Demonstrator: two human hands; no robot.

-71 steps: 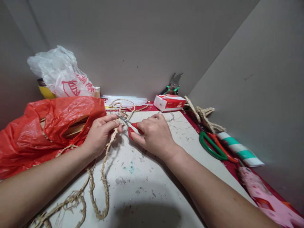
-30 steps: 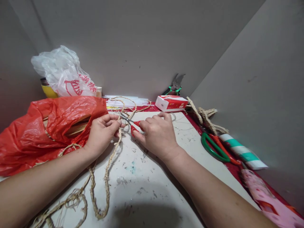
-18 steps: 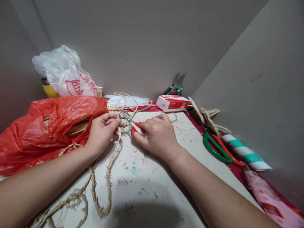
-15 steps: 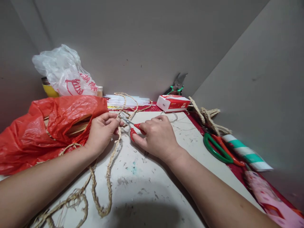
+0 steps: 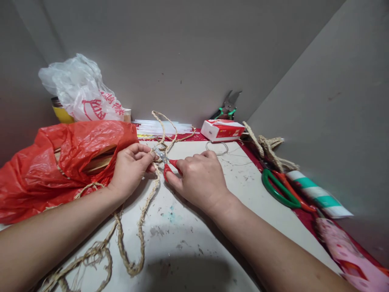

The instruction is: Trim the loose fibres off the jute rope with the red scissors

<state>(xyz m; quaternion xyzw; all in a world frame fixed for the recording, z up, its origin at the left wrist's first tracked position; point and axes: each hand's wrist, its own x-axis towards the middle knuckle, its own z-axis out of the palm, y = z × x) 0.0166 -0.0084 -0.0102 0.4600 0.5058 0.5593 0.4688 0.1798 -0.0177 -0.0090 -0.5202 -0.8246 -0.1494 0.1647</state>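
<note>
Near the counter's (image 5: 188,239) far edge, your left hand (image 5: 129,168) pinches the braided rope (image 5: 142,239) while your right hand (image 5: 200,176) grips red-handled scissors (image 5: 164,157).

2 hands (image 5: 127,170) (image 5: 202,178), 2 plas. bags (red (image 5: 33,172), wht (image 5: 83,93)), 1 r/w box (image 5: 222,130).

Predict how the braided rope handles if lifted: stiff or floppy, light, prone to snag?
Probably floppy, though not fully limp: the braided rope bends into loops on the table yet keeps wide, rounded curves. Likely light, since it looks thin and made of dry fibre. May snag: loose wisps stick out along it.
</note>
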